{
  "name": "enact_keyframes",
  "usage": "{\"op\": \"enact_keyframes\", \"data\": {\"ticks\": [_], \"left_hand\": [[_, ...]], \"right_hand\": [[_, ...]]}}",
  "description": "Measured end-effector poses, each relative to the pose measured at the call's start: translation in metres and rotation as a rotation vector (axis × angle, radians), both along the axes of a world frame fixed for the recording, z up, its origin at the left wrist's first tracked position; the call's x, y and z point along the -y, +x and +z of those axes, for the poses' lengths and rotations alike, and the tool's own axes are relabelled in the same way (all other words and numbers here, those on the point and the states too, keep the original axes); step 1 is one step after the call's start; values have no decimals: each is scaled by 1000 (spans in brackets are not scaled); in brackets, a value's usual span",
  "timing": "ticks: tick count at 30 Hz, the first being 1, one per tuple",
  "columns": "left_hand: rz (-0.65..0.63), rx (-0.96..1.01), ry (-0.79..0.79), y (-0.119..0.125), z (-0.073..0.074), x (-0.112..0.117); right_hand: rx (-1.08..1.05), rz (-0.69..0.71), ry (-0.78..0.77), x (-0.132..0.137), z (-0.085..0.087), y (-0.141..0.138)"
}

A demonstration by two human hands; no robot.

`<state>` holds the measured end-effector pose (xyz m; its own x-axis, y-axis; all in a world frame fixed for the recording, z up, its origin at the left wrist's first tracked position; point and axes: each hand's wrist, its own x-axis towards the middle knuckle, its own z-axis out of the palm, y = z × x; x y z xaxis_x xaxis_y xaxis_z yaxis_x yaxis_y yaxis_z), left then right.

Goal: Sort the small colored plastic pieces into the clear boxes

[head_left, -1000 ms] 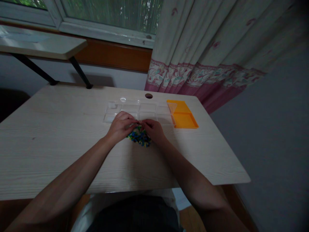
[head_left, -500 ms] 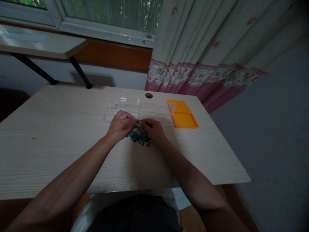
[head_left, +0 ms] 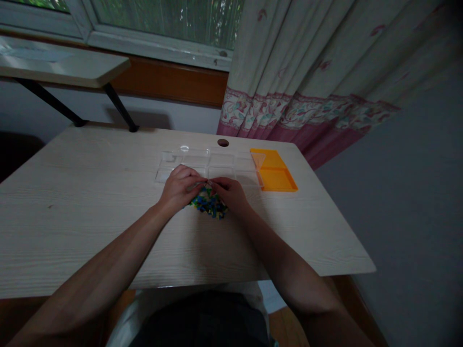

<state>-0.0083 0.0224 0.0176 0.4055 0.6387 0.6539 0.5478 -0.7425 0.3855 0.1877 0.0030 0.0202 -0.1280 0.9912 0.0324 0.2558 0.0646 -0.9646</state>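
Note:
My left hand (head_left: 180, 188) and my right hand (head_left: 230, 193) meet fingertip to fingertip over a pile of small coloured pieces (head_left: 211, 206), blue, green, yellow and dark. Both hands are closed in a pinch. Whatever lies between the fingertips is too small to make out. Just behind the hands lies a clear plastic tray (head_left: 221, 160) divided into compartments; my left hand covers part of its near edge. At its right end the tray meets an open orange case (head_left: 278, 179).
The pale wooden desk (head_left: 108, 217) has a round cable hole (head_left: 223, 143) near its back edge. A raised shelf (head_left: 65, 62) on black legs stands at the back left. A curtain (head_left: 289, 72) hangs behind the desk, with a wall on the right.
Both hands stay almost in place over the pile, with only tiny shifts at the fingertips. The tray and the orange case have not moved.

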Motion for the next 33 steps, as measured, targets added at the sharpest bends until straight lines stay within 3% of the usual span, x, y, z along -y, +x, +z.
{"op": "enact_keyframes", "data": {"ticks": [33], "left_hand": [[-9,4,27,-1,-3,-3]], "right_hand": [[-92,-8,-67,-2,-6,-1]]}}
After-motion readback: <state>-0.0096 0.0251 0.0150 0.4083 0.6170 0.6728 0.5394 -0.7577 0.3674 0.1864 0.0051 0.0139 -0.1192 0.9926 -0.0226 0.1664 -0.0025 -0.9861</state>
